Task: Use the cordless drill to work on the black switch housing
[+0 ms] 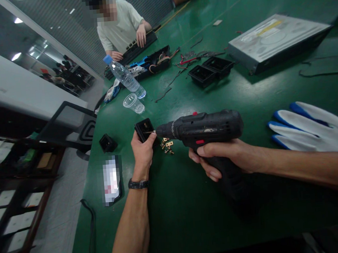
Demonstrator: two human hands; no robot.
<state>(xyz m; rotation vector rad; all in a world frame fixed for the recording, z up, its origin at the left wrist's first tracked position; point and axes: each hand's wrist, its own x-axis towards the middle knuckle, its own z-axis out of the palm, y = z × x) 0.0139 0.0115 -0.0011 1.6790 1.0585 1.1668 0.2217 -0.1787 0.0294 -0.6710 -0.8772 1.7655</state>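
Gleaming green table (pixel 170 216) beneath drill (pixel 210 126); chair (pixel 64 121), shelving (pixel 52 170) leftward.

Dim room; ceiling lamps (pixel 16 56) glare white at upper left. Soft sheen on the green table (pixel 181 96), darker toward the bottom; phone screen (pixel 111 181) pixelated; wide-angle stretching.

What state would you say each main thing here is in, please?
Black box: held in left hand, open
Power drill: gripped in right hand, bit pointing into the box
Bottle: upright, cap on
Plastic cup: upright, lidless
Brass-coloured parts: loose, scattered
Glove by the right arm: unworn
Phone: face up, screen lit
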